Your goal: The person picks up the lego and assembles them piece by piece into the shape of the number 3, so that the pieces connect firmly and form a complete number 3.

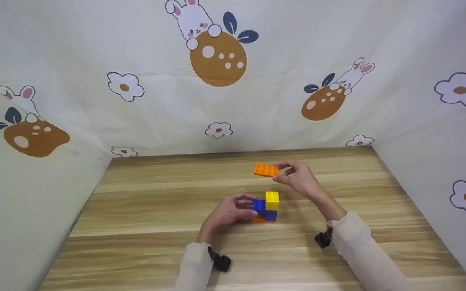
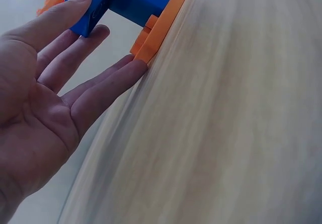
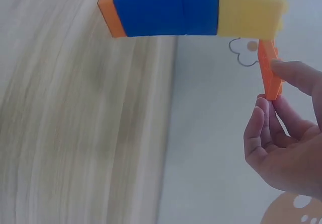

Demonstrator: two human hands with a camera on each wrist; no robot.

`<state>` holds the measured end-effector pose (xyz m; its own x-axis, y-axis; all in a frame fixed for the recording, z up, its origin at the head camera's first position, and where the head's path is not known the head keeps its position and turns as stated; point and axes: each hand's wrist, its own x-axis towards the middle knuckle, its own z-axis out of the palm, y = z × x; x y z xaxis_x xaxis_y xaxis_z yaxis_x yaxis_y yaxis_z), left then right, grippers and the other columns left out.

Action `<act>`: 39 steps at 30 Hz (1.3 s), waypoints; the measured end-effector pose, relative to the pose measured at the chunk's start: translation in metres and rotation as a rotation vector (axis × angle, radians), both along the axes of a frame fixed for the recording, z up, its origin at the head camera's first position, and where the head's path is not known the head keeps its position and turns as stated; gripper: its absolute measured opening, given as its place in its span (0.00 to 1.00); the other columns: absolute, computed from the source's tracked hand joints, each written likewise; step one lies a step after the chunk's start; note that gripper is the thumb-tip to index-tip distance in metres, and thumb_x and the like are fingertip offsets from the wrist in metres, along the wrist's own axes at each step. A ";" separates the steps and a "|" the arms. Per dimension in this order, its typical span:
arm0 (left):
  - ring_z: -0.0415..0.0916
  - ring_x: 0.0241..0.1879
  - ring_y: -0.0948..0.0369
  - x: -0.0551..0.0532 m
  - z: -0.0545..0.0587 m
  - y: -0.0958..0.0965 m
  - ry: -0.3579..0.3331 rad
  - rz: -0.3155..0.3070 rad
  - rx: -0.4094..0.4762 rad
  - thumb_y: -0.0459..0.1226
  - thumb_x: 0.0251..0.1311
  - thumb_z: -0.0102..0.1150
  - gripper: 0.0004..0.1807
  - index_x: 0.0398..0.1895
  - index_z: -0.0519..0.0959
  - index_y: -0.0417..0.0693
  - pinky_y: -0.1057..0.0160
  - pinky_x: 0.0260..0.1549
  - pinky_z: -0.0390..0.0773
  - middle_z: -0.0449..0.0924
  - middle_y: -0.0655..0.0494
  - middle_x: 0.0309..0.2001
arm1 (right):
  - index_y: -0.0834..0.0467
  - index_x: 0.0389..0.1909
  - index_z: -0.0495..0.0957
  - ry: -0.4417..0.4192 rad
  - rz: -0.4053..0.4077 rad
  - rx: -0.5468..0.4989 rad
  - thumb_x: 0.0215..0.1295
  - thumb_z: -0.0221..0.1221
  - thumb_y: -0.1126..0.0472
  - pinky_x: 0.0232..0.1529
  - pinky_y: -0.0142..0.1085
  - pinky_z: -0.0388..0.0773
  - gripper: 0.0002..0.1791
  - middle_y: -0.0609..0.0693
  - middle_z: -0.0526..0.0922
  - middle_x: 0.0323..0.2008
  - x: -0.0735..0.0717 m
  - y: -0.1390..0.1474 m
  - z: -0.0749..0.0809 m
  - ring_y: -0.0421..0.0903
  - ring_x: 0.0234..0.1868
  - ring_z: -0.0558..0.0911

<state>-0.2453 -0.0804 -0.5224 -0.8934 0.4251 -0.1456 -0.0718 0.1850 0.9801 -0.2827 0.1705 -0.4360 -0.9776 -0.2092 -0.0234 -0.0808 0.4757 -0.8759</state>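
Note:
On the tabletop stands a small brick stack: an orange plate [image 2: 161,30] at the bottom, blue bricks [image 1: 272,215] above it, and a yellow brick [image 1: 272,198] on top at the right. A blue brick [image 1: 259,205] juts out to the left, over a gap above the plate. My left hand [image 1: 231,211] pinches this jutting brick between thumb and fingers, while lower fingertips touch the orange plate's edge. Behind and above the stack, my right hand [image 1: 299,178] holds a loose orange brick [image 1: 266,170] by its right end, thin and studs up, between thumb and fingers.
The wooden table [image 1: 148,202] runs back to a pale cloth wall [image 1: 168,113] printed with rabbits and flowers. Similar cloth stands at both sides. A black wrist device [image 1: 221,260] sits on the left wrist, another [image 1: 323,238] on the right.

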 end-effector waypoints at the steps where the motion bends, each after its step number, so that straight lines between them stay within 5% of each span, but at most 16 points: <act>1: 0.84 0.51 0.57 0.000 0.000 -0.001 -0.005 0.008 -0.004 0.44 0.54 0.75 0.26 0.56 0.80 0.53 0.59 0.48 0.85 0.84 0.50 0.56 | 0.54 0.57 0.81 0.008 0.010 0.000 0.61 0.70 0.56 0.36 0.32 0.77 0.23 0.55 0.82 0.53 0.003 -0.001 0.001 0.48 0.42 0.79; 11: 0.84 0.53 0.55 0.000 0.003 -0.002 -0.004 0.008 0.026 0.40 0.55 0.74 0.27 0.58 0.78 0.48 0.59 0.48 0.85 0.84 0.47 0.57 | 0.58 0.55 0.82 0.081 0.095 0.021 0.60 0.69 0.60 0.43 0.37 0.81 0.22 0.55 0.84 0.53 0.029 -0.002 0.004 0.50 0.46 0.80; 23: 0.83 0.54 0.55 0.002 0.001 -0.001 0.004 -0.005 0.025 0.39 0.55 0.73 0.24 0.57 0.79 0.50 0.58 0.52 0.84 0.84 0.50 0.57 | 0.57 0.50 0.84 0.092 0.086 0.013 0.58 0.71 0.56 0.42 0.32 0.78 0.19 0.53 0.86 0.45 0.045 0.001 -0.007 0.45 0.42 0.79; 30: 0.85 0.50 0.57 0.001 0.001 0.002 -0.013 -0.010 0.052 0.36 0.56 0.72 0.24 0.57 0.79 0.46 0.60 0.48 0.85 0.85 0.48 0.56 | 0.54 0.53 0.83 0.133 0.145 -0.029 0.62 0.68 0.56 0.49 0.42 0.76 0.19 0.53 0.84 0.52 0.050 0.004 -0.015 0.49 0.49 0.80; 39: 0.85 0.52 0.57 0.003 0.002 0.002 -0.025 0.001 0.013 0.39 0.55 0.73 0.25 0.57 0.79 0.51 0.59 0.50 0.85 0.85 0.52 0.56 | 0.56 0.55 0.83 0.141 0.172 -0.021 0.63 0.68 0.56 0.45 0.34 0.78 0.20 0.54 0.84 0.52 0.052 0.008 -0.016 0.54 0.52 0.81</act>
